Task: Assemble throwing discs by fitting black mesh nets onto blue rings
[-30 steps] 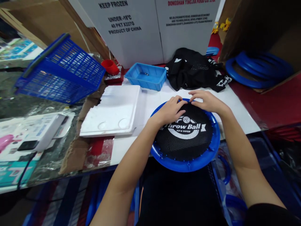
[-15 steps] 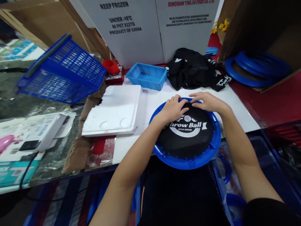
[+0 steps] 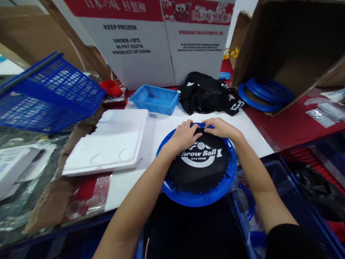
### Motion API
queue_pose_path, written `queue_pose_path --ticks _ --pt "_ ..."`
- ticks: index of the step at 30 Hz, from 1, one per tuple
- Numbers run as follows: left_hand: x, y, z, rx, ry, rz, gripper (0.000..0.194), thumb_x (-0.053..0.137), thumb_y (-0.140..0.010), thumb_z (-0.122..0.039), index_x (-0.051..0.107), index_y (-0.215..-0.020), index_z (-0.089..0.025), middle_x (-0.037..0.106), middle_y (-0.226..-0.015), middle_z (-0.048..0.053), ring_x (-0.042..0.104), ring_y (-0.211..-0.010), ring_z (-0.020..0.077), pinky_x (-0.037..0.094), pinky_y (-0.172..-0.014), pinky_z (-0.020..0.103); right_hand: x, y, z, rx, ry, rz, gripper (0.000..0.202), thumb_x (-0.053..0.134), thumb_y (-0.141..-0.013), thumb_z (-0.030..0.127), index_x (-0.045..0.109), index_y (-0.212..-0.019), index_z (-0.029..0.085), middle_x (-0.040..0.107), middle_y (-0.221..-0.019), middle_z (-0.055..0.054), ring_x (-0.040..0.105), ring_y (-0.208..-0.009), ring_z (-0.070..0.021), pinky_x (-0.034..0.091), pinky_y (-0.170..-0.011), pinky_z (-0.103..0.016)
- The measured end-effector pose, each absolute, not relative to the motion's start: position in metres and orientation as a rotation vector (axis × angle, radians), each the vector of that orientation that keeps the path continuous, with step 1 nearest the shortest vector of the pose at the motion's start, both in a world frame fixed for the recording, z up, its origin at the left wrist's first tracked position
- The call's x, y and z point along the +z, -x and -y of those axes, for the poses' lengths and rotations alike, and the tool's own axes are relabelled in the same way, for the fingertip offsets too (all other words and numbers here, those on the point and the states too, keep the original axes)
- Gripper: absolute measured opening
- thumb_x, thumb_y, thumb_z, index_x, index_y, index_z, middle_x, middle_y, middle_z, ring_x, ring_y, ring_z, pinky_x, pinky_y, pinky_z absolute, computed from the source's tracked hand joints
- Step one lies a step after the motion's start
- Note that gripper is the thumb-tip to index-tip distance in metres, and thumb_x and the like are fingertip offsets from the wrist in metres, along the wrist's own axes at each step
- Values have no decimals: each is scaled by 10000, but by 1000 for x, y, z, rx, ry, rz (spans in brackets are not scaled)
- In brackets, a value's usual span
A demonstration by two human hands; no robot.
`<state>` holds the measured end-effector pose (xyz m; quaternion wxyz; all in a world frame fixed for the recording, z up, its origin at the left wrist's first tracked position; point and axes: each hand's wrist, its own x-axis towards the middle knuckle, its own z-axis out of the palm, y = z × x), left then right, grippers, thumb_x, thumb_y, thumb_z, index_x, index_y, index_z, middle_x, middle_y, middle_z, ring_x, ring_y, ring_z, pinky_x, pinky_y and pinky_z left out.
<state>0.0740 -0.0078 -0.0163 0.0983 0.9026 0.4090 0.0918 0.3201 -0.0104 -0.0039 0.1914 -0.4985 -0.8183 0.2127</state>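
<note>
A round blue ring (image 3: 199, 200) holds black mesh (image 3: 201, 174) printed "Throw Ball" and lies at the table's front edge, partly over my lap. My left hand (image 3: 185, 135) rests on the ring's far rim and the mesh, its fingers bent round the edge of the mesh. Just to its right, my right hand (image 3: 219, 127) has thumb and fingertips pinched at the same far rim. What the fingertips hold is too small to make out. Behind the ring lies a heap of black printed mesh cloth (image 3: 206, 92).
A blue tray (image 3: 155, 99) with a small metal item, white foam (image 3: 107, 142) and a blue basket (image 3: 54, 95) are to the left. Blue rings (image 3: 265, 94) lie in a cardboard box (image 3: 285, 46) at right. White cartons (image 3: 134, 68) stand behind.
The view has shifted, so everything appears lower and further left. My right hand's thumb and fingers have drawn closer together at the rim. My left hand stays at the same part of the ring.
</note>
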Motion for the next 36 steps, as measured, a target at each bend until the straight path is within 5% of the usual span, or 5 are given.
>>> queue_pose_path --ticks 11,18,25,29,36 --pt "-4 -63 15 306 -2676 -1109 570 585 -1105 -508 606 -1582 -196 471 -1743 240 439 -1621 439 380 -1321 620 1 -265 41 106 1677 2482 306 602 -992 101 825 -1202 88 758 -1307 -308 662 -1316 -438 533 -1128 -546" --pt "-4 -62 34 -118 -2578 -897 1140 658 -927 -904 319 -1823 -286 32 -1909 192 4 -1778 489 77 -1403 727 30 -388 -25 526 1375 2355 319 606 -1087 322 788 -1340 256 786 -1445 -88 728 -1302 -269 566 -1147 -421" --pt "15 -67 50 -96 -2578 -937 1073 668 -973 -838 307 -1829 -301 -7 -1909 147 -52 -1766 497 79 -1414 717 -16 -508 -44 -174 2297 1577 562 572 -1072 249 546 -1557 -33 590 -1561 -405 516 -1485 -467 330 -1255 -632" --pt "29 -81 91 -149 -2593 -677 1002 661 -985 -832 287 -1821 -424 12 -1913 101 -30 -1764 517 69 -1382 809 -17 -511 -39 -287 2292 1601 528 509 -1159 331 539 -1566 -4 617 -1519 -373 532 -1429 -411 337 -1197 -576" --pt "11 -96 93 -278 -2562 -567 994 577 -1050 -805 228 -1840 -313 22 -1910 150 -54 -1745 551 56 -1341 867 28 -491 -4 -587 1662 1268 578 216 -1238 447 463 -1575 49 694 -1337 -292 667 -1186 -306 477 -1051 -468"
